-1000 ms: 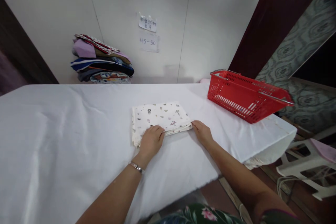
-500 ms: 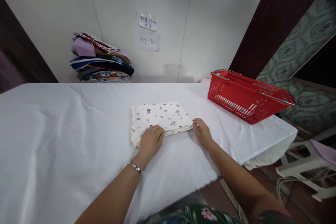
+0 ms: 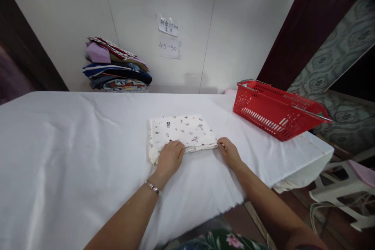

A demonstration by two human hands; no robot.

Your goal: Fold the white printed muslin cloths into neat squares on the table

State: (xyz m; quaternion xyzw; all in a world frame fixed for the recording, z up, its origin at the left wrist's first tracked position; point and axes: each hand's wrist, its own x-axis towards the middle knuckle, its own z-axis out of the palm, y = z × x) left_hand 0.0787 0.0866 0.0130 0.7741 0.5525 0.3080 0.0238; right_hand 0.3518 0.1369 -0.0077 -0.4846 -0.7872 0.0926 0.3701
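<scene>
A white cloth [image 3: 181,129] with small printed palm trees and other motifs lies folded in several layers on the white-covered table. Over its front edge, left of the middle, rests my left hand [image 3: 171,156], fingers together and bent on top, thumb at the fold. A silver bracelet [image 3: 152,188] circles that wrist. My right hand [image 3: 229,152] pinches the cloth's front right corner between thumb and fingers. The layers show along the front and left edges.
The white tablecloth [image 3: 73,156] has soft wrinkles. A red plastic basket [image 3: 278,109] with metal handles stands at the right. Folded fabrics [image 3: 117,66] are stacked at the back left, by a wall with paper signs [image 3: 169,48]. A white stool [image 3: 342,187] is at the right.
The whole view has shifted slightly, so things appear a little further right. Both hands keep their places on the cloth, which looks the same.
</scene>
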